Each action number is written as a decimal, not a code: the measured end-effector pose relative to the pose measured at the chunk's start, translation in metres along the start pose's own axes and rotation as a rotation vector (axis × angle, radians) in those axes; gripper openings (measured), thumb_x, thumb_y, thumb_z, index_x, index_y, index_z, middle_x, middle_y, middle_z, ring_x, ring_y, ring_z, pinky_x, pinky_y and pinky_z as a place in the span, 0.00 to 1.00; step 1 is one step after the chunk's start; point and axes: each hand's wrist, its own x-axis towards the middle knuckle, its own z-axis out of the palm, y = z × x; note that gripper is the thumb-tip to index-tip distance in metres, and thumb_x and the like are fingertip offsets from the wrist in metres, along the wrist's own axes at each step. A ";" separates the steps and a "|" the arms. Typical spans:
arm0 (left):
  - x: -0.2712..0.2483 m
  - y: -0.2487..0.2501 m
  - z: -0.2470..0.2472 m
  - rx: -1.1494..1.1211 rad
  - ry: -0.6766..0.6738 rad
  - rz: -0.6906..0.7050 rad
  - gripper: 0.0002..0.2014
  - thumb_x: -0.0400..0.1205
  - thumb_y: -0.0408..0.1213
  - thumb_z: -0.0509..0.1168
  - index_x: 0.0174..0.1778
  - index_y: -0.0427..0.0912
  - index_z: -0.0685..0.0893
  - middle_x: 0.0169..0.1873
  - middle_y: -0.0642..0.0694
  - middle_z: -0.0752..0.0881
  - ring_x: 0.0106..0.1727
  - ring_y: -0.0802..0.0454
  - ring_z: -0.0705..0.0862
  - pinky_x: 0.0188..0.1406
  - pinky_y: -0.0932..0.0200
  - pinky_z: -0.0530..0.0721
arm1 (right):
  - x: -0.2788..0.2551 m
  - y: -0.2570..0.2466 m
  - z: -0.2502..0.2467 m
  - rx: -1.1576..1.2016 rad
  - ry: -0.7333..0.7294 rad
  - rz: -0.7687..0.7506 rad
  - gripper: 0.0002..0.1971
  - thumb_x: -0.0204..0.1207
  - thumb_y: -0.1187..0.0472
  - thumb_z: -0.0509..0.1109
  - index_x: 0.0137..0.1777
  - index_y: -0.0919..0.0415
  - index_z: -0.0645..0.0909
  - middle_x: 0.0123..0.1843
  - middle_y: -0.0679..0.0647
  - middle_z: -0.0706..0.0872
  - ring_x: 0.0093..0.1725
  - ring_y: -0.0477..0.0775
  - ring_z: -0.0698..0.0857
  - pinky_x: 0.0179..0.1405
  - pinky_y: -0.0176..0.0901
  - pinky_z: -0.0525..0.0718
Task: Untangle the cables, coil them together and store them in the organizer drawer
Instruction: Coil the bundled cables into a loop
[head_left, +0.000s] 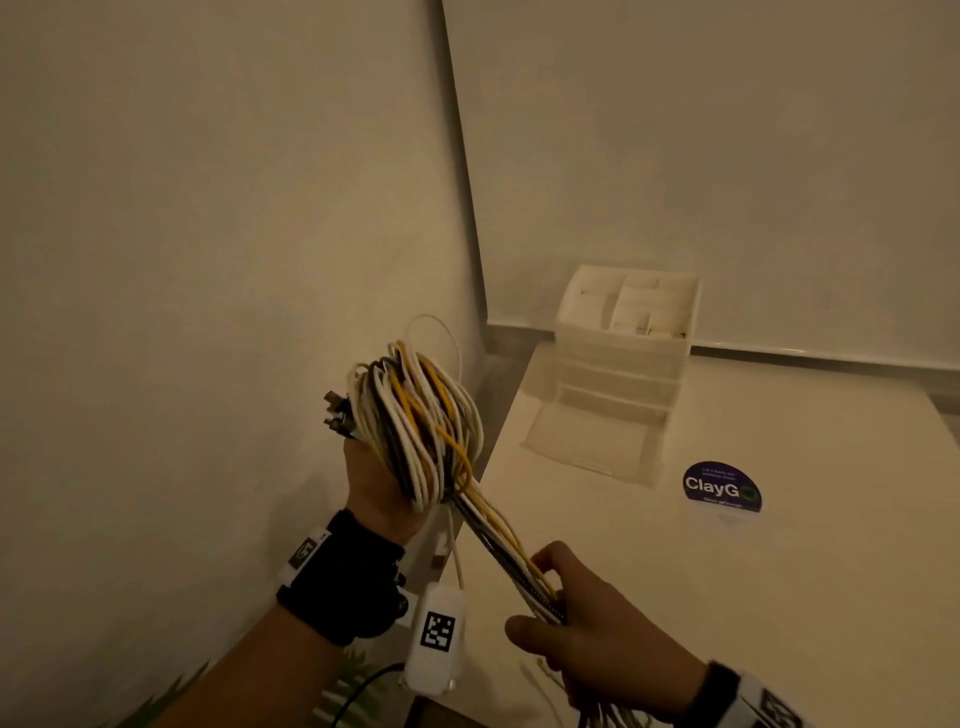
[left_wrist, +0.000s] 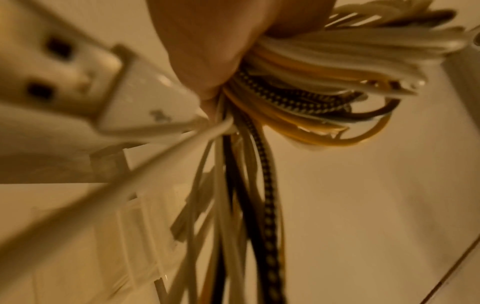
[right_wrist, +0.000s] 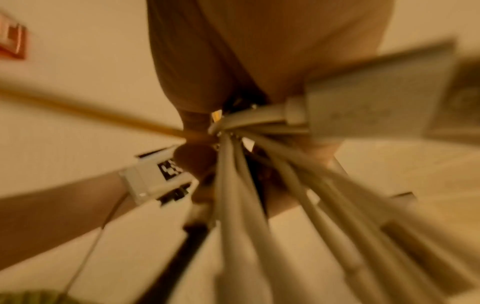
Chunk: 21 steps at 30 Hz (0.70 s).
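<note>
Left hand (head_left: 382, 488), raised, fingers closed round the coil (head_left: 415, 421) of white, yellow and black cables. Right hand (head_left: 582, 613), lower and nearer the wearer, grips the straight uncoiled run (head_left: 498, 535), which slants down-right from coil to fist. Organizer (head_left: 618, 364) stands on the counter (head_left: 779, 571) beyond, right of the coil, its bottom drawer (head_left: 592, 441) pulled open; the right hand is nearer it.

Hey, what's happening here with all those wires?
A person is winding several cables into one bundle. The left hand holds the coil of white, yellow and black cables up beside the wall, while the right hand grips the loose strands running down from it. On the white table behind stands an organizer with its bottom drawer pulled open. Nothing is stored yet.
</note>
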 end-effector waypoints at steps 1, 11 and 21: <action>-0.004 0.001 0.000 0.010 0.014 0.022 0.31 0.90 0.44 0.37 0.61 0.28 0.83 0.53 0.27 0.86 0.57 0.34 0.85 0.63 0.41 0.80 | 0.000 -0.002 -0.001 0.051 -0.039 0.012 0.27 0.69 0.45 0.75 0.62 0.43 0.63 0.49 0.56 0.84 0.33 0.56 0.83 0.41 0.51 0.88; -0.044 -0.007 0.041 0.052 -0.008 -0.071 0.28 0.90 0.35 0.33 0.72 0.13 0.63 0.71 0.13 0.65 0.74 0.26 0.68 0.78 0.40 0.59 | 0.006 -0.045 -0.040 0.623 0.235 -0.350 0.21 0.73 0.49 0.73 0.65 0.50 0.79 0.58 0.54 0.87 0.52 0.57 0.87 0.52 0.57 0.86; -0.037 -0.007 0.032 0.113 -0.285 0.146 0.41 0.76 0.20 0.13 0.79 0.26 0.60 0.78 0.35 0.69 0.81 0.48 0.63 0.79 0.64 0.50 | 0.033 -0.045 -0.041 0.919 0.020 -0.155 0.14 0.80 0.63 0.64 0.61 0.68 0.83 0.48 0.66 0.82 0.40 0.58 0.83 0.39 0.48 0.87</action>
